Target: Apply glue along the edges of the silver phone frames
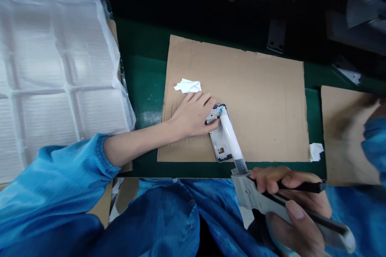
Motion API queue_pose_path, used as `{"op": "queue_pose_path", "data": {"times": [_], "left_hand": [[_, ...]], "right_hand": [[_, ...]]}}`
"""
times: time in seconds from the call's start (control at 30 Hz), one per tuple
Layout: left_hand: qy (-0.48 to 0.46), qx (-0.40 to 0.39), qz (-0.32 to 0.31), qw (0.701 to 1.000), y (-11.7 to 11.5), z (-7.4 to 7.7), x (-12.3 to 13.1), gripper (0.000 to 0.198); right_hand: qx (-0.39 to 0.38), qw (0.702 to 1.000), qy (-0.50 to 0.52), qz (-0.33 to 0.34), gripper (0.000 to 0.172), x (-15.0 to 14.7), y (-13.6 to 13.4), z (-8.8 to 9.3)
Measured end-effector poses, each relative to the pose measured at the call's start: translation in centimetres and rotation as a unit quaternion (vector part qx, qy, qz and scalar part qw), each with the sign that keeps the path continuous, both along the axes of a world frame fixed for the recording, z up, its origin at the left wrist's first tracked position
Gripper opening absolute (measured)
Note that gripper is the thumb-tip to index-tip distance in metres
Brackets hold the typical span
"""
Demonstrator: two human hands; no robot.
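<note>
A phone frame (219, 140), silvery with a dark rim, lies on a brown cardboard sheet (265, 100). My left hand (193, 114) rests on the cardboard with its fingers pressed on the frame's top left corner, steadying it. My right hand (292, 204) is closed round the grey handle of a dispensing gun (259, 200). The gun's white syringe tube (230, 136) reaches across the frame, its blue tip at the frame's top edge.
A crumpled white wipe (188, 86) lies on the cardboard above my left hand. White trays under clear plastic (57, 72) fill the left. A green belt (144, 88) runs beneath. At the right, another person's blurred blue sleeve (374, 140) and a second cardboard sheet (340, 136).
</note>
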State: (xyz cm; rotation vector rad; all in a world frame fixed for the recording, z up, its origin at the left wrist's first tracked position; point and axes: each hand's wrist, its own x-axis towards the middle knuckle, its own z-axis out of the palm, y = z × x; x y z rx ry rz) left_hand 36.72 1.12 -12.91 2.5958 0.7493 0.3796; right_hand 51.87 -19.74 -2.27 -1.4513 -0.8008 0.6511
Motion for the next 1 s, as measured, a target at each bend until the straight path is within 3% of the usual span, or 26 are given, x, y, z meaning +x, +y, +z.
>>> {"op": "queue_pose_path", "data": {"times": [0.13,1.0], "left_hand": [[0.004,-0.007,-0.002,1.0,0.0,0.0,0.0,0.036],[0.015,0.03,0.004,0.999,-0.4,0.3,-0.1,0.042]], "right_hand": [[0.025,1.0,0.004,0.012,0.017,-2.2,-2.3,-0.8],[0.035,0.999,-0.004,0.035,0.016,-1.5,-2.1,-0.9]]}}
